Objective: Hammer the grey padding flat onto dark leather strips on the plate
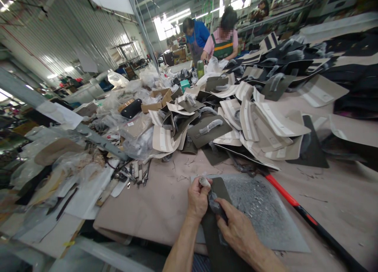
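My left hand [198, 199] is closed around a short cylinder with a whitish round end [203, 181]; its lower part is hidden in the fist. Beneath my hands a flat dark olive panel [212, 236] lies at the table's near edge. A dark handle wrapped in clear plastic [214, 203] is attached to this panel. My right hand [236, 226] has its fingers curled on the handle, to the right of the left hand. Partly under the panel is a grey, speckled cutting board [260, 209], strewn with small pale scraps.
Stacked beige-and-white panels [262, 126] and olive panels with wrapped handles [209, 130] cover the far side. A red-and-black long-handled tool [295, 203] lies to the right. Several hand tools [138, 173] lie left. Two people [220, 43] work across the table.
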`<state>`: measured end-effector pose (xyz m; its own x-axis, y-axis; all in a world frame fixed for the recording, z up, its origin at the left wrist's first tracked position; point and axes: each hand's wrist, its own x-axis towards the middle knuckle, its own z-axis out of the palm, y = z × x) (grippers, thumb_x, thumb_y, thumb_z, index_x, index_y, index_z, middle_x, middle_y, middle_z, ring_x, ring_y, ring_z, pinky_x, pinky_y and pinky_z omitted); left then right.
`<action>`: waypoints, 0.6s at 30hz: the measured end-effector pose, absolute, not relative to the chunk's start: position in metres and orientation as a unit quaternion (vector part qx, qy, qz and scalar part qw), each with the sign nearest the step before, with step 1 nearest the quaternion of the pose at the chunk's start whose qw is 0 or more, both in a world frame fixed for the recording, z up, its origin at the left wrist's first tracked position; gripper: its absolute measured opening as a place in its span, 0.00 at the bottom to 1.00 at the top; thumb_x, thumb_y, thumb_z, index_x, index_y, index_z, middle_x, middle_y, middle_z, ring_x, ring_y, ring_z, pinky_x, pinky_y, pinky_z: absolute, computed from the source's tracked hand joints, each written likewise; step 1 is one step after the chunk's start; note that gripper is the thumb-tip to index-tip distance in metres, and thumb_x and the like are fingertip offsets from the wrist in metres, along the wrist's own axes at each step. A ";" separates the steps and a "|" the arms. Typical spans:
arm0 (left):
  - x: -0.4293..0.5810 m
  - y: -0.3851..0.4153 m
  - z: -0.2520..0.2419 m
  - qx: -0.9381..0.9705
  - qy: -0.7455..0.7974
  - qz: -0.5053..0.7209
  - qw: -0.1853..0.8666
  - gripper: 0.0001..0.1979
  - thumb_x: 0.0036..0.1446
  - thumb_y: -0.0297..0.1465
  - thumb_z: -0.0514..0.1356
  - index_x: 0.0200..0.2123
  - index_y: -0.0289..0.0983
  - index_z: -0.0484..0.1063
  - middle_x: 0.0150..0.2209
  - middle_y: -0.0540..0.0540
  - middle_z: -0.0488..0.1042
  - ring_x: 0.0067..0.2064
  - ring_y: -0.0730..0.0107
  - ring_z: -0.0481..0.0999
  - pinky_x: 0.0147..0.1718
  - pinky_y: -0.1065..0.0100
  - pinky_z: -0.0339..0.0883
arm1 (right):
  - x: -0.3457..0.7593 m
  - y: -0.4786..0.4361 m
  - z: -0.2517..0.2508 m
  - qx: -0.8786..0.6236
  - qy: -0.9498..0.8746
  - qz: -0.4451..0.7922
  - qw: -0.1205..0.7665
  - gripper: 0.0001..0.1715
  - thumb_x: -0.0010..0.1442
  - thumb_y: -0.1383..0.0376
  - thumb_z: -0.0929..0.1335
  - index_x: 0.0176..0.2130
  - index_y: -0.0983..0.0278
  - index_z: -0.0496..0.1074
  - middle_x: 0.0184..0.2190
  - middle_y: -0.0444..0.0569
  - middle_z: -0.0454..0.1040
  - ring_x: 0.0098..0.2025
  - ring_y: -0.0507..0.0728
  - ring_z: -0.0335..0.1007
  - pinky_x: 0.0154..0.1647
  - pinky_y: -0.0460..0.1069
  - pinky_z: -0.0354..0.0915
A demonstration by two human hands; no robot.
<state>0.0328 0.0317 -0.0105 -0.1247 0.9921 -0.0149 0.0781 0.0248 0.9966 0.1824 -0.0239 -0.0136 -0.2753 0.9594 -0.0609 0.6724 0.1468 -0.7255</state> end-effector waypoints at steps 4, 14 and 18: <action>0.031 0.033 -0.012 0.492 0.547 0.504 0.453 0.09 0.59 0.34 0.62 0.40 0.36 0.77 0.39 0.44 0.80 0.41 0.62 0.76 0.42 0.66 0.68 | 0.181 -0.026 -0.007 -0.559 -0.715 0.358 0.218 0.25 0.63 0.64 0.59 0.59 0.63 0.65 0.52 0.55 0.76 0.51 0.63 0.75 0.51 0.57 0.69; 0.032 0.032 -0.009 0.566 0.543 0.472 0.402 0.08 0.58 0.28 0.59 0.39 0.37 0.77 0.36 0.45 0.79 0.39 0.61 0.76 0.41 0.66 0.67 | 0.329 -0.008 -0.012 -0.662 -0.689 0.043 0.292 0.30 0.65 0.47 0.60 0.47 0.68 0.72 0.46 0.67 0.74 0.49 0.73 0.72 0.53 0.66 0.66; 0.033 0.030 -0.010 0.577 0.532 0.477 0.396 0.08 0.58 0.26 0.58 0.39 0.37 0.76 0.37 0.45 0.79 0.40 0.61 0.77 0.42 0.66 0.67 | 0.399 -0.008 -0.033 -0.710 -0.654 0.143 0.218 0.18 0.62 0.51 0.64 0.32 0.59 0.75 0.27 0.62 0.75 0.27 0.66 0.74 0.30 0.60 0.67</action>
